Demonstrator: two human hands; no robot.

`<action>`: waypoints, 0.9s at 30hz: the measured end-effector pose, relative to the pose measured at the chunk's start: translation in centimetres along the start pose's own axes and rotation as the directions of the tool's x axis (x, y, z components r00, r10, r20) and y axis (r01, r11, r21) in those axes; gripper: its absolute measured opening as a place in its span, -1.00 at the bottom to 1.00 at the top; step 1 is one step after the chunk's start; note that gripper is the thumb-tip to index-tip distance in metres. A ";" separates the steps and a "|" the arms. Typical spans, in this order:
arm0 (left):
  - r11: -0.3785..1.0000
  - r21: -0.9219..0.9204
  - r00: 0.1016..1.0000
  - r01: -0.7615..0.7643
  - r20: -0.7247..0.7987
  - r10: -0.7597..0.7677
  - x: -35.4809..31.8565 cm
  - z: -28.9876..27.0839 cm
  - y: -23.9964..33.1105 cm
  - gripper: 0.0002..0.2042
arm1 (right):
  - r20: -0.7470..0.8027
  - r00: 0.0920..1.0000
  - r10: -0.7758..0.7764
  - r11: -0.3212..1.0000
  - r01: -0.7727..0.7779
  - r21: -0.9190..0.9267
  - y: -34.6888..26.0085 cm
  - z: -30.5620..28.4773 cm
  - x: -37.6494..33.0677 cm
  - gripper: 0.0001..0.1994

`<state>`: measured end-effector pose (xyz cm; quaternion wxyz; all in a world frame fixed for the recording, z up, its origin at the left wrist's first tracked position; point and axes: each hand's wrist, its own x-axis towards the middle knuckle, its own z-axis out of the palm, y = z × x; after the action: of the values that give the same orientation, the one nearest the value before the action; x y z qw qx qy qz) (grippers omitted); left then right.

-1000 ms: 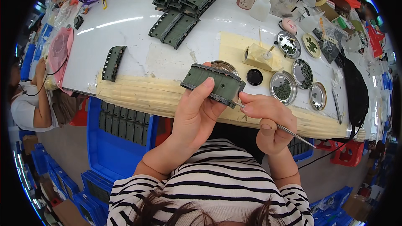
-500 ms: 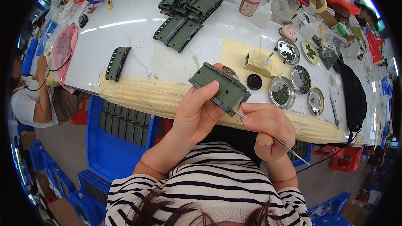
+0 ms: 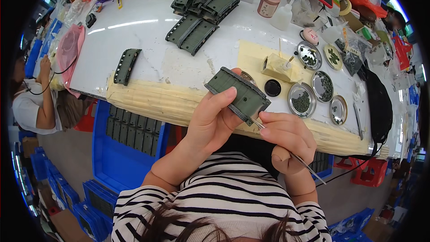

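Note:
My left hand grips a dark green curved plastic part with ribbed edges, its thumb on the top face and its fingers underneath. Closed around metal tweezers, my right hand is just right of the part. The tweezer tips meet or nearly meet the part's lower right corner; whether they pinch anything there is too small to tell. Beyond my hands, a matching smaller curved piece lies on the table to the left, and stacked green parts sit farther back.
Metal dishes of small green pieces stand at the right, beside a yellowish block holding sticks and a black round lid. A blue crate with green parts is below the table edge. Another person sits at the far left.
The tweezers' rear end has swung slightly down and left, so they slant more steeply. My left hand still holds the green part in nearly the same place.

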<state>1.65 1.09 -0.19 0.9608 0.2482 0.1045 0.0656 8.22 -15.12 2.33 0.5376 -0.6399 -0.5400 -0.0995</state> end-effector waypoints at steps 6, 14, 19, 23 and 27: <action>0.999 0.014 0.999 0.044 0.007 -0.045 0.0 0.0 0.2 -0.55 | 0.060 0.997 -0.043 0.998 0.045 -0.037 0.0 -0.4 0.4 -0.66; 0.997 -0.023 0.996 0.076 0.042 -0.075 0.2 -0.3 0.0 -0.55 | 0.064 0.996 -0.065 0.994 0.070 -0.081 0.1 -0.3 0.4 -0.78; 0.997 -0.024 0.996 0.073 0.050 -0.072 0.3 -0.4 0.0 -0.55 | 0.087 0.994 -0.064 0.994 0.071 -0.079 0.1 -0.5 0.6 -0.80; 0.997 -0.044 0.993 0.070 0.096 -0.065 0.3 -0.4 -0.1 -0.54 | 0.078 0.995 -0.064 0.993 0.071 -0.090 -0.1 -0.5 0.5 -0.78; 0.997 -0.044 0.990 0.070 0.122 -0.064 0.3 -0.6 -0.1 -0.53 | 0.083 0.995 -0.058 0.994 0.065 -0.084 -0.3 -0.6 0.6 -0.77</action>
<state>1.85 1.35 -0.80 0.9727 0.2250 0.0530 0.0209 8.48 -15.29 3.18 0.4838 -0.6492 -0.5759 -0.1135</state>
